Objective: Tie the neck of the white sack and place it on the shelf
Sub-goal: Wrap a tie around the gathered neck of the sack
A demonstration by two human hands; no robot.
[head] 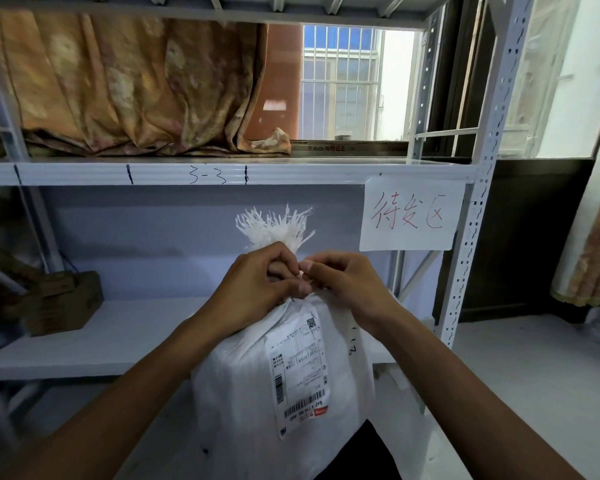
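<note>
A white woven sack [243, 393] stands upright in front of me, with a shipping label [300, 368] on its front. Its gathered neck ends in a frayed white tuft [274, 225] above my hands. My left hand [257, 285] is closed around the neck from the left. My right hand [347, 285] pinches something thin and white at the neck from the right, fingertips touching the left hand's. The tie itself is mostly hidden by my fingers. The white metal shelf [118, 334] lies just behind the sack.
A brown cardboard box [63, 303] sits at the shelf's left. The upper shelf board [187, 173], marked 3-3, carries an orange patterned cloth [125, 91]. A paper sign with red characters [411, 216] hangs at the right, beside the perforated upright post [471, 216].
</note>
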